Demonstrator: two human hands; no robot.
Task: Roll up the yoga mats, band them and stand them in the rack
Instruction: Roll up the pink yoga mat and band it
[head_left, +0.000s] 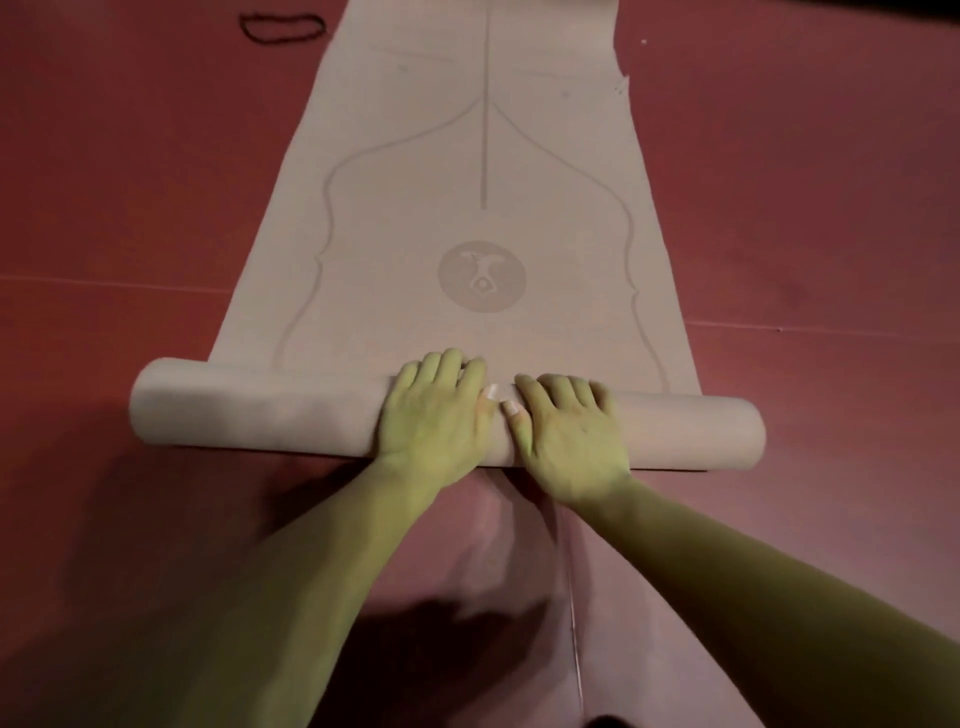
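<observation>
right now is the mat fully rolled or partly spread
Partly rolled: the mat has a roll at its near end under the left hand and right hand; the rest lies flat on the floor.

Mat (483, 156): far end cut off by top edge. Roll (260, 410): middle hidden under left hand (436, 410) and right hand (566, 431); palm contact unseen. Roll end faces turned away, layers uncountable. Logo (481, 277): blurred, figure unreadable. Forearms cut by bottom and right edges. Dark shape (608, 721): mostly below bottom edge, unidentifiable. Speck (644, 41) on floor (156, 208): too small to tell. Pale line (571, 597) near right forearm: cord or seam, cannot tell. Nick (621, 85) in mat's right edge: blurred.
</observation>
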